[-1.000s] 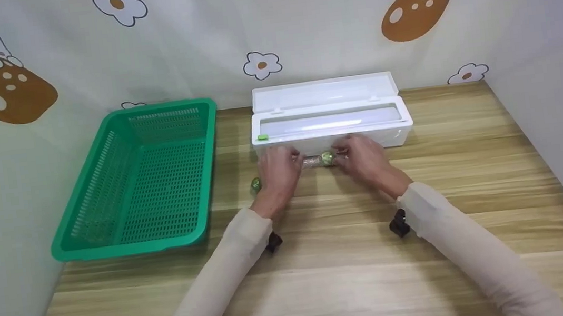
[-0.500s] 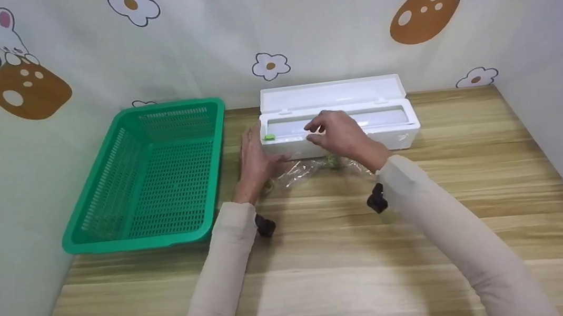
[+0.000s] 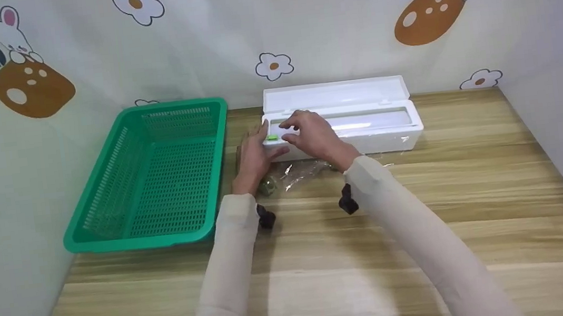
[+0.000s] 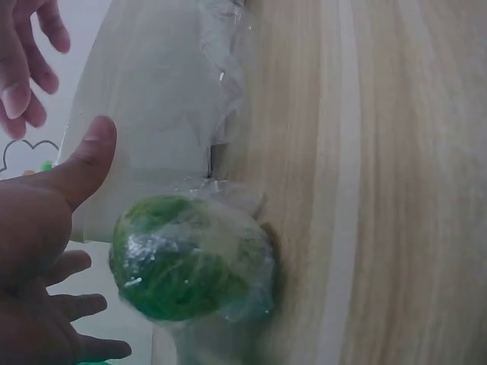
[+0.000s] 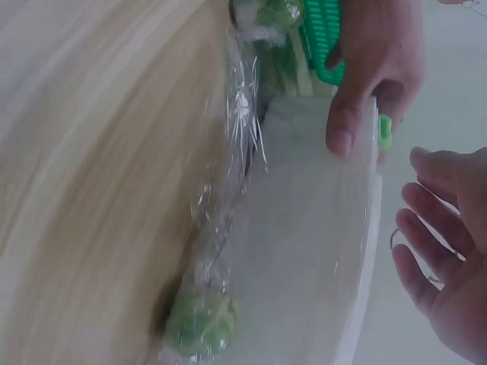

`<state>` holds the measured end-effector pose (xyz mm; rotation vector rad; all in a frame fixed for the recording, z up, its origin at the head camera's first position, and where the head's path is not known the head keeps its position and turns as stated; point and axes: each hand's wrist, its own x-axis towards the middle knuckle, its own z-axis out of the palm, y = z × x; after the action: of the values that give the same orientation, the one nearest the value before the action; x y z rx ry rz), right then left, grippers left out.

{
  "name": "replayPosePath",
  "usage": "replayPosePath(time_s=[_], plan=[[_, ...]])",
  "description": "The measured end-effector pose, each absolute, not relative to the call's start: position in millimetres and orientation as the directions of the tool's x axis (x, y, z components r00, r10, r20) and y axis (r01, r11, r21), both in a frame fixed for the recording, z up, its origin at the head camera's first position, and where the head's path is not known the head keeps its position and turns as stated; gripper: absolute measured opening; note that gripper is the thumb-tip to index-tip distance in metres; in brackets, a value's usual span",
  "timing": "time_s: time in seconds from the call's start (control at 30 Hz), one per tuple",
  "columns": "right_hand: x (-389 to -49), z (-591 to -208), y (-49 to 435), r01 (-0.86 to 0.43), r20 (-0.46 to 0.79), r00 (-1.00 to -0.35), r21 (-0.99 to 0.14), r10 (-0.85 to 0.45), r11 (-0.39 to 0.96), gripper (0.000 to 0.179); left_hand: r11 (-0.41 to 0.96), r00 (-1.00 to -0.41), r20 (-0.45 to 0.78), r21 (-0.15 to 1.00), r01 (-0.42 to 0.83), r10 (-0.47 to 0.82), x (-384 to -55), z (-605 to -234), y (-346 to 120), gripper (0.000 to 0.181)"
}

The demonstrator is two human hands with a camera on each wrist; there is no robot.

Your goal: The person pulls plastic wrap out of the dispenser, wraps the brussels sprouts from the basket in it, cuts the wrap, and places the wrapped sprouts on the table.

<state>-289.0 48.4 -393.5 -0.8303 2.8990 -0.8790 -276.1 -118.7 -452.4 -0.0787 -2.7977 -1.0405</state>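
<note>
A white cling film dispenser (image 3: pixel 364 143) stands with its lid (image 3: pixel 335 93) raised. My left hand (image 3: pixel 253 156) holds its left end, thumb on the front face and index finger by the top edge. Above the box top, beside the green cutter slider (image 3: pixel 272 138), my right hand (image 3: pixel 317 135) hovers with thumb and fingers apart and nothing between them. Along the box's front foot lies crumpled clear film (image 5: pixel 243 99). A leafy green ball like a Brussels sprout (image 4: pixel 183 258), in film, sits below my left hand; a similar green ball (image 5: pixel 202 323) lies farther right, partly hidden in the head view.
A green perforated basket (image 3: pixel 137 243) stands on the left of the wooden table (image 3: pixel 317 281), close to my left forearm. Behind the dispenser hangs a printed cloth backdrop (image 3: pixel 215 38), which also runs along both sides.
Both hands have left the film and green ball before the box. My left hand has gone to the box's left end; my right hand has risen over the box and slid left towards the slider.
</note>
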Motion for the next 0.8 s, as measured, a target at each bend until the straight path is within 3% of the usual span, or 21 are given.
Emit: replayPosePath(time_s=[0.27,0.43,0.8], plan=[[-287,-404,26,-0.448,0.151,-0.888,-0.49,-0.434,0.747,0.032,0.694,-0.99,0.131,0.718,0.055,-0.057,-276,-451,-120,0.071],[-289,-411,17,-0.435,0.182,-0.899,-0.459,-0.398,0.774,0.025,0.673,-0.978,0.196,0.733,0.097,-0.073,-275,-453,-121,0.065],[-287,-412,15,-0.486,0.298,-0.864,-0.275,-0.407,0.83,0.015,0.566,-0.982,0.161,0.82,0.079,-0.097,-277,-456,-120,0.071]])
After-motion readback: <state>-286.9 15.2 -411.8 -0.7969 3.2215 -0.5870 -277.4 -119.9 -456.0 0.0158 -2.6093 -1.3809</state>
